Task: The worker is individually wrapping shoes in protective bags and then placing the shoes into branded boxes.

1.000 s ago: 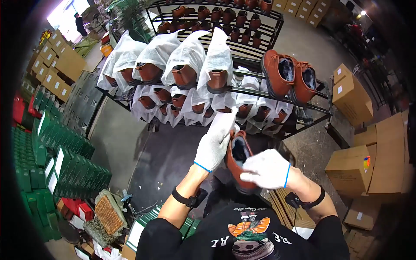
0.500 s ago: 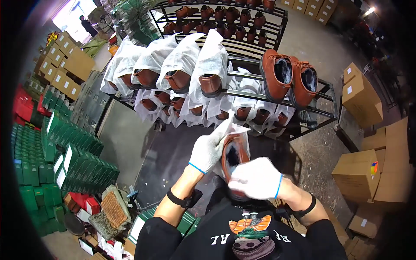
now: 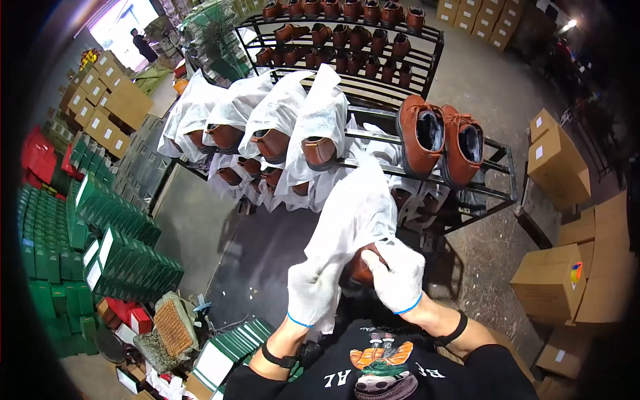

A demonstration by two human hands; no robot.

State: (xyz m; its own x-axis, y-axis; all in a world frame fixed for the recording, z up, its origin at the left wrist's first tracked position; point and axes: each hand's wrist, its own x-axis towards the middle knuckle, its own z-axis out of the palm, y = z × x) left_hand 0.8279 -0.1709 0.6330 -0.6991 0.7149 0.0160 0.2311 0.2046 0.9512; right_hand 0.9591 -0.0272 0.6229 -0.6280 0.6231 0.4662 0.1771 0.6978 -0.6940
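Observation:
A thin white cloth-like bag [image 3: 357, 207] covers most of a brown leather shoe [image 3: 360, 268] in front of my chest. Only the shoe's near end shows below the bag's mouth. My left hand [image 3: 313, 292], in a white knit glove, is closed on the bag's gathered edge at the shoe's left. With thumb and fingers, my right hand [image 3: 398, 272], gloved the same way, grips the shoe's near end beside the bag's rim. Ahead to the right, a bare pair of brown lace-up shoes [image 3: 443, 137] with dark furry lining sits on the rack.
A black metal rack [image 3: 493, 187] holds several bagged shoes [image 3: 270, 117] on two levels. Behind it, another rack [image 3: 340, 50] carries rows of brown shoes. Green shoeboxes [image 3: 130, 267] are stacked at left, cardboard cartons [image 3: 550, 280] at right. A woven cushion [image 3: 175, 327] lies lower left.
The bag, earlier bunched at the shoe's far end, now drapes over most of it. My left hand has come down and nearer; my right hand has turned more upright at the near end.

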